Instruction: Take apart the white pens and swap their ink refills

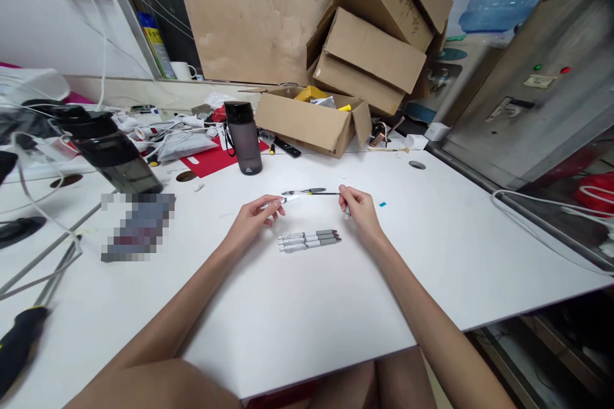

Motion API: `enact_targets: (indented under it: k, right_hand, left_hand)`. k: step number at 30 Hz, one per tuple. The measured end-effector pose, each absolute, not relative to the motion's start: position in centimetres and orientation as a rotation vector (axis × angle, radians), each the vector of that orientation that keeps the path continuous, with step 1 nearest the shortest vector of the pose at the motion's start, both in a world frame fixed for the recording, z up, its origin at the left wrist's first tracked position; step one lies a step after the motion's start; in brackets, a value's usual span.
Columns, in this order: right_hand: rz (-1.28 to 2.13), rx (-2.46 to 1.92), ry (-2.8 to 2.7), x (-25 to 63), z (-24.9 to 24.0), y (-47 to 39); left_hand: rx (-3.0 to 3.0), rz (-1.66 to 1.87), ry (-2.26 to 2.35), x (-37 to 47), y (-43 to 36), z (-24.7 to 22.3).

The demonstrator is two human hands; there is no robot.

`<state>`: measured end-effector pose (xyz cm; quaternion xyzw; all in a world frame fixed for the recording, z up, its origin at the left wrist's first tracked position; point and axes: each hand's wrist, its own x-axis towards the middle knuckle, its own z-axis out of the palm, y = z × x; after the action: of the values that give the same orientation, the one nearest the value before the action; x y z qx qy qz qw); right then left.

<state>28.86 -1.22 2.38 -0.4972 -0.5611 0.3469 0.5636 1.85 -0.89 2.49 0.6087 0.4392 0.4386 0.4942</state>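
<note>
My left hand (261, 212) pinches a white pen barrel (289, 199) above the desk. Between my two hands runs a thin dark refill (326, 193), its left end at the barrel and its right end in the fingertips of my right hand (354, 203). A small grey piece also shows under my right fingers. Just behind the barrel, a pen with a grey grip (315, 190) lies on the white desk (307, 307). Several white and grey pens (309, 241) lie side by side in front of my hands.
A dark bottle (247, 144), an open cardboard box (304, 120) and a black remote (288, 148) stand or lie behind. At left are another bottle (112, 153), cables and a screwdriver (22, 342). A small blue scrap (382, 204) lies right of my right hand.
</note>
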Motion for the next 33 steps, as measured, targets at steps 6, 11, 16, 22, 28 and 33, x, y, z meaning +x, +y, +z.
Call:
enact_targets:
  k: [6,11,16,22,28,33]
  right_hand:
    - [0.779,-1.174,-1.386,29.19,1.97,-0.81]
    - [0.778,-1.182,-1.416,29.02,2.01,-0.97]
    - [0.83,-1.153,-1.457,28.48,2.06,-1.2]
    - [0.849,-1.147,-1.361,29.04,2.11,-0.89]
    - [0.856,-1.137,-1.301,29.42,2.33,-0.79]
    - [0.868,-1.147,-1.365,29.04,2.27,-0.97]
  left_hand:
    - [1.47,1.068,1.041,1.76,-0.77,2.27]
    - [1.479,1.067,1.036,1.72,-0.66,2.01]
    - [1.535,1.052,1.052,1.78,-0.76,2.1]
    - [1.508,1.072,1.074,1.61,-0.72,2.11]
    - [1.498,1.061,1.084,1.6,-0.68,2.05]
    - [1.524,1.046,1.096,1.73,-0.9,2.28]
